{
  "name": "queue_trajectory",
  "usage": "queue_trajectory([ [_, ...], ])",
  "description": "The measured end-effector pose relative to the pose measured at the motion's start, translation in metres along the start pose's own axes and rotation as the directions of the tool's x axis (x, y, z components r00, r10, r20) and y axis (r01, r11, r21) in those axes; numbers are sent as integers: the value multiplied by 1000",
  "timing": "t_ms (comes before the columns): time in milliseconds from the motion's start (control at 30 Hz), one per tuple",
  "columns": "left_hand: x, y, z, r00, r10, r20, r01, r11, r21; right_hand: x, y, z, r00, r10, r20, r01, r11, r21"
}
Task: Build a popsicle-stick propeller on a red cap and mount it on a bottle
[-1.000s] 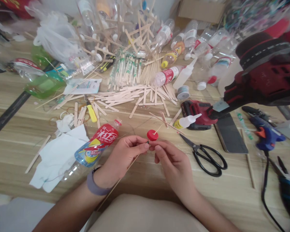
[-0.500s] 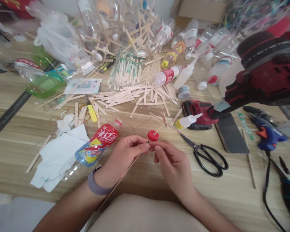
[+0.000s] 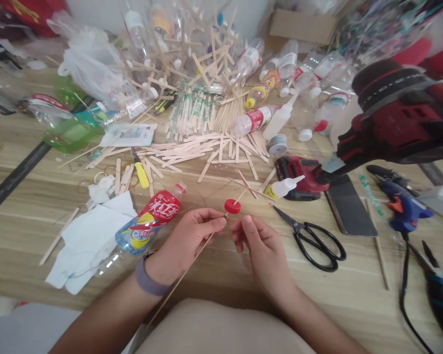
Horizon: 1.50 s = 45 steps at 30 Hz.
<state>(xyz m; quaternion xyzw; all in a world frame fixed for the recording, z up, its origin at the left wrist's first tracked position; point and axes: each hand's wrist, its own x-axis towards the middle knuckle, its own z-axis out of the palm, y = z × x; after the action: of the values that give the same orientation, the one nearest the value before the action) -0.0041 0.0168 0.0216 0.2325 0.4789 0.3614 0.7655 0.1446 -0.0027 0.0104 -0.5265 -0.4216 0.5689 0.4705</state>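
A thin wooden skewer (image 3: 182,276) runs up from my lap, pinched near its upper end by my left hand (image 3: 195,236). A red bottle cap (image 3: 232,206) is threaded on the skewer just beyond those fingertips, and the stick's tip pokes out past it. Something small and dark is at the skewer just below the cap. My right hand (image 3: 262,246) hovers to the right of the cap without touching it, its fingers loosely bent and the thumb apart, with nothing visible in them.
An iced tea bottle (image 3: 149,216) lies left on white paper (image 3: 84,241). To the right are black-handled scissors (image 3: 313,241), a glue bottle (image 3: 284,187), a phone (image 3: 350,206), a red power tool (image 3: 391,118) and a glue gun (image 3: 402,201). Craft sticks (image 3: 192,150) and empty bottles crowd the back.
My right hand has come away from the skewer and cap, moving slightly right and down. My left hand keeps its pinch on the skewer. The view has shifted a little.
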Motion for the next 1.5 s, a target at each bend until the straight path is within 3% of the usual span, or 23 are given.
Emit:
queue_trajectory([
  [567,2,4,0,989,-123,-83,113,987,-113,4,11,2,996,46,-71,-46,999,7],
  [833,7,4,-2,987,-131,-87,118,982,-145,1,16,-1,999,-45,-26,41,990,-137],
  [1033,8,6,-2,984,-155,-93,140,979,-147,2,9,-1,998,-33,-58,22,985,-173],
  [1267,17,2,-4,977,-215,3,214,972,-96,4,5,-2,993,69,-96,-77,993,-90],
  [1500,20,1,-7,973,-229,18,230,967,-110,9,5,-2,991,62,-118,-73,993,-93],
])
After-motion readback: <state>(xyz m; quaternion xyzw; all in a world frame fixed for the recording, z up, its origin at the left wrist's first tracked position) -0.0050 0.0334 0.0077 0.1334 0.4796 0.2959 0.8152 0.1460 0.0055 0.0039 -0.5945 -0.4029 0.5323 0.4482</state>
